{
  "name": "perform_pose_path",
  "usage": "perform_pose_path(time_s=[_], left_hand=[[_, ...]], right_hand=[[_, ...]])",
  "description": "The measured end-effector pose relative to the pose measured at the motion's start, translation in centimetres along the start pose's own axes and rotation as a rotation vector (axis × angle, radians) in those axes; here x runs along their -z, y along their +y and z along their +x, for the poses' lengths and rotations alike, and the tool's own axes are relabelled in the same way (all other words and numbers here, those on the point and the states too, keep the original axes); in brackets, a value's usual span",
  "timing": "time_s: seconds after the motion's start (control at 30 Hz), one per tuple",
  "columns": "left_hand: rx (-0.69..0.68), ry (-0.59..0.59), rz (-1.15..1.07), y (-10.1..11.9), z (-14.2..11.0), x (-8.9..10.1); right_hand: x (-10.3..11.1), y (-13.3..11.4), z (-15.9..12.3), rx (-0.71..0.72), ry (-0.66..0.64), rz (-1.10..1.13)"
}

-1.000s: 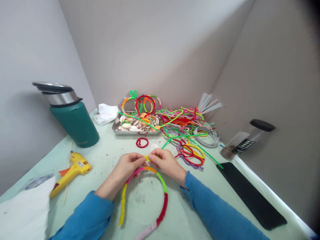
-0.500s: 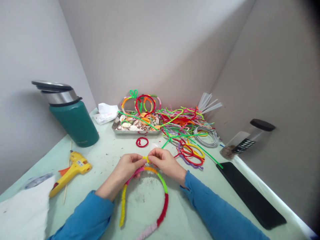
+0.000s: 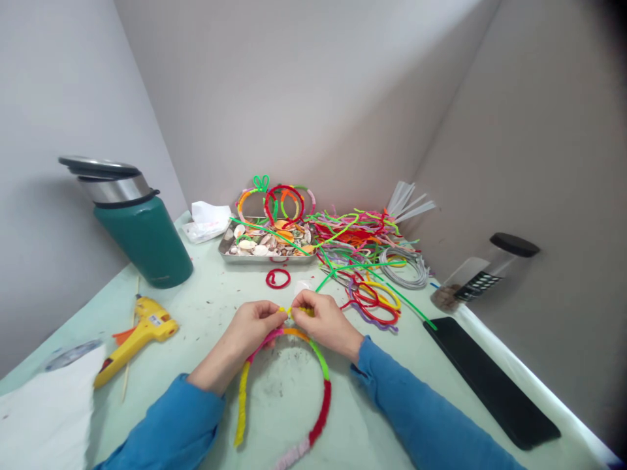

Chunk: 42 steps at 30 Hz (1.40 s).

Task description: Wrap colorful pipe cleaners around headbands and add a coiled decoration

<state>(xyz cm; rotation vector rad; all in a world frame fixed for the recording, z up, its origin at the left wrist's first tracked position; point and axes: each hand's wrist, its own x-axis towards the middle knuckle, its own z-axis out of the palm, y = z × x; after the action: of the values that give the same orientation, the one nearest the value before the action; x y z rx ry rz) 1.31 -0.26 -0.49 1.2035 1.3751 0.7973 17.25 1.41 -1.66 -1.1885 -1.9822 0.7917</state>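
Note:
A headband [image 3: 324, 398] wrapped in pink, orange, green, red, pale pink and yellow pipe cleaner curves below my hands. My left hand [image 3: 255, 326] is closed at its pink upper part, thumb and forefinger pinching a short yellow pipe cleaner [image 3: 307, 312]. The left hand's lower fingers lie behind the band, partly hidden. From the right, my right hand [image 3: 327, 321] pinches the same yellow piece just above the orange section. Most of that piece is covered by the fingers of both hands.
A yellow glue gun [image 3: 140, 336], a green bottle [image 3: 142, 235] and white cloth [image 3: 46, 411] are on the left. Behind stand a tray of shells [image 3: 267, 259], finished headbands [image 3: 284, 189] and piled pipe cleaners [image 3: 357, 232]. A black slab [image 3: 490, 382] and jar [image 3: 490, 271] lie right.
The right fingers have shifted slightly along the yellow pipe cleaner, so a gap shows between the fingertips and more yellow is seen by the right hand. The left hand stays nearly still.

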Motion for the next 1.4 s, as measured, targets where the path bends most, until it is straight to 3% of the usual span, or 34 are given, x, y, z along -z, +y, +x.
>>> perform_pose_path(time_s=[0.43, 0.7, 0.93, 1.0, 1.17, 1.3, 1.4], left_hand=[[-0.019, 0.002, 0.078, -0.2, 0.0, 0.0], [-0.029, 0.001, 0.037, -0.4, 0.2, -0.1], [-0.025, 0.010, 0.078, 0.0, -0.1, 0.0], [-0.040, 0.001, 0.091, -0.2, -0.1, -0.1], [-0.108, 0.036, 0.116, -0.6, 0.2, -0.2], [-0.037, 0.039, -0.005, -0.2, 0.2, 0.2], [-0.002, 0.048, -0.075, 0.0, 0.1, 0.4]], right_hand=[[0.1, -0.2, 0.0, 0.135, 0.006, -0.094], [-1.3, -0.5, 0.1, -0.105, 0.080, 0.058], [-0.1, -0.4, 0.0, 0.095, 0.010, -0.024], [-0.3, -0.4, 0.0, 0.069, 0.009, -0.023], [-1.6, -0.3, 0.3, -0.149, 0.079, 0.079], [-1.2, 0.0, 0.6, -0.176, -0.031, 0.285], [-0.5, 0.3, 0.6, -0.179, -0.073, 0.306]])
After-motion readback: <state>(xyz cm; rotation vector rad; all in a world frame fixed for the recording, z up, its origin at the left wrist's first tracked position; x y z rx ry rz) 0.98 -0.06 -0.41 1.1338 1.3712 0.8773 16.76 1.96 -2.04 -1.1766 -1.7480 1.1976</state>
